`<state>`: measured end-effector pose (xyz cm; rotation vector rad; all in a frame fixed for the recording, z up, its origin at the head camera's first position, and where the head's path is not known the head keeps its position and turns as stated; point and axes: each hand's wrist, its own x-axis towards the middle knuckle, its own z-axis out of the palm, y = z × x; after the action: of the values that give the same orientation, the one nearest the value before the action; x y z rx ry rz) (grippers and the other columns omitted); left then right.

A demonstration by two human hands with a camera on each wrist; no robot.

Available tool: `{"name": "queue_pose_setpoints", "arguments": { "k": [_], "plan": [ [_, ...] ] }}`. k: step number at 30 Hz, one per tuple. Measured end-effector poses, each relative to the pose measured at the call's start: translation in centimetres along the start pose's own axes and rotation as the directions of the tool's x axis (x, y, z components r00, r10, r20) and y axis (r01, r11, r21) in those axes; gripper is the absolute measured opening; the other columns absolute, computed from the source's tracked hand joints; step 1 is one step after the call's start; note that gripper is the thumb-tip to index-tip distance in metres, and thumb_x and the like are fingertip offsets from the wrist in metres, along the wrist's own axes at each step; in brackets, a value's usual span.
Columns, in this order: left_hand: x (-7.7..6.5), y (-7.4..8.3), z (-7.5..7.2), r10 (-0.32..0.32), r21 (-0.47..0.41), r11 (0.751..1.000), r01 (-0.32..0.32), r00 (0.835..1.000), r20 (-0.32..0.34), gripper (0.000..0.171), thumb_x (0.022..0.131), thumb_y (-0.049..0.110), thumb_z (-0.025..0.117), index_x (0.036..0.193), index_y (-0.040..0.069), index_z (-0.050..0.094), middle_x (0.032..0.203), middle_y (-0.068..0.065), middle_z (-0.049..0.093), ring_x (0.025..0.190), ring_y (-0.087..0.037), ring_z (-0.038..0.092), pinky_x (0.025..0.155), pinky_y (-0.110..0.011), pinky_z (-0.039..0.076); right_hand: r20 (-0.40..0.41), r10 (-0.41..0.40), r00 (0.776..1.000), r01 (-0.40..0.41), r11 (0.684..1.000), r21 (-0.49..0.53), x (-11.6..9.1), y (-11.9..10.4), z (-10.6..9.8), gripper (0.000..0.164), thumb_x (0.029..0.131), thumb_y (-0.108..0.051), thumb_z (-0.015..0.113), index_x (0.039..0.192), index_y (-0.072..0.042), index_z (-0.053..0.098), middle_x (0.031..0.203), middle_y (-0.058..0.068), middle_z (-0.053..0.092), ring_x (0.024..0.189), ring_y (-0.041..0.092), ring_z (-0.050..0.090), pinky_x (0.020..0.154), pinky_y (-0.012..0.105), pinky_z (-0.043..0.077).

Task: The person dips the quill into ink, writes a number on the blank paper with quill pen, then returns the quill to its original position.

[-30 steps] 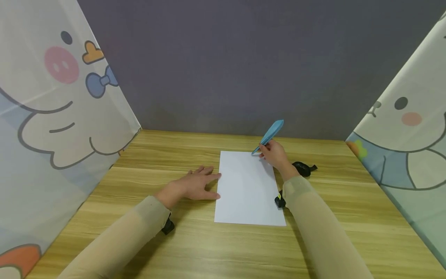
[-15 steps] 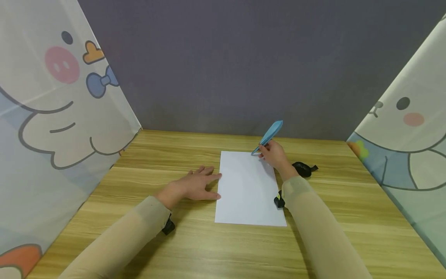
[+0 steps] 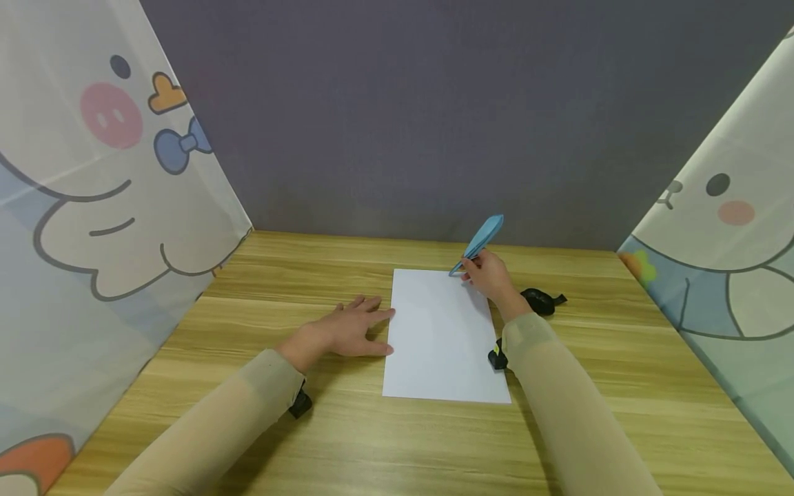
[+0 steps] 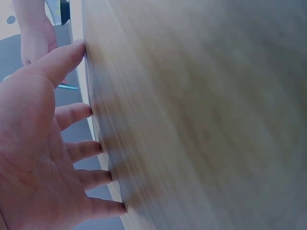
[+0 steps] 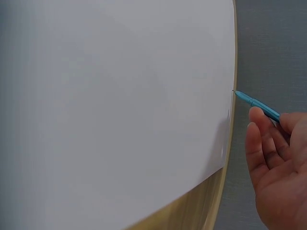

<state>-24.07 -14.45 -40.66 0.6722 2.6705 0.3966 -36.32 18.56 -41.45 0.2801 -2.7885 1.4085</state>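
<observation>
A white sheet of paper [image 3: 440, 337] lies upright before me on the wooden table. My right hand [image 3: 490, 277] pinches a light-blue feather-shaped pen [image 3: 486, 234] near the sheet's top edge. The plume slants up to the right. In the right wrist view the pen's tip [image 5: 238, 93] is at the sheet's far edge; whether it touches cannot be told. My left hand [image 3: 349, 332] rests to the left of the paper, fingers spread, with thumb and index finger at its left edge. Its fingertips [image 4: 96, 178] are down on the surface in the left wrist view.
A black object with a short strap [image 3: 540, 301] lies right of the paper, partly behind my right wrist. The wooden table [image 3: 397, 448] ends at a dark grey panel [image 3: 422, 124]. Cartoon-printed cloths [image 3: 56, 227] hang on both sides.
</observation>
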Motion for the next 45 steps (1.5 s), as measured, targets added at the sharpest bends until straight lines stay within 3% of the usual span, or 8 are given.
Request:
{"name": "queue_pose_setpoints", "arguments": {
  "k": [12,25,36,45],
  "plan": [
    [0.11,-0.07,0.11,-0.005,0.006,1.000,0.005,1.000,-0.004,0.085,0.105,0.065,0.064,0.175,0.028,0.033,0.185,-0.016,0.015,0.170,-0.051,0.010,0.131,-0.080,0.013,0.001,0.025,1.000,-0.025,1.000,-0.008,-0.04,-0.28,-0.01,0.038,0.118,-0.024,0.052,0.139,0.006,0.061,0.131,0.028,0.073,0.104,0.034,0.076,0.083,0.032,0.062],
    [0.11,-0.10,0.12,-0.006,0.004,1.000,0.006,1.000,0.000,0.085,0.105,0.065,0.064,0.175,0.027,0.033,0.185,-0.017,0.015,0.170,-0.051,0.009,0.130,-0.080,0.013,0.005,0.038,0.999,-0.038,0.999,-0.013,-0.18,-0.43,-0.05,0.036,0.118,-0.023,0.053,0.137,0.006,0.062,0.126,0.027,0.074,0.105,0.036,0.076,0.083,0.033,0.061],
    [0.22,-0.21,0.24,-0.001,0.007,1.000,0.001,1.000,-0.003,0.085,0.105,0.064,0.064,0.175,0.028,0.033,0.185,-0.016,0.015,0.170,-0.051,0.009,0.130,-0.080,0.013,0.018,-0.005,1.000,0.005,1.000,-0.020,0.24,0.14,0.13,0.035,0.117,-0.025,0.054,0.137,0.003,0.064,0.124,0.025,0.075,0.103,0.033,0.076,0.082,0.033,0.061],
    [0.24,-0.11,0.29,-0.001,0.013,1.000,0.002,1.000,-0.016,0.084,0.104,0.064,0.065,0.174,0.028,0.035,0.185,-0.016,0.017,0.170,-0.051,0.010,0.130,-0.080,0.014,0.046,-0.011,0.999,0.012,1.000,-0.017,0.22,0.24,0.17,0.036,0.117,-0.027,0.055,0.138,0.002,0.063,0.126,0.024,0.076,0.106,0.035,0.076,0.089,0.041,0.063]
  ]
}}
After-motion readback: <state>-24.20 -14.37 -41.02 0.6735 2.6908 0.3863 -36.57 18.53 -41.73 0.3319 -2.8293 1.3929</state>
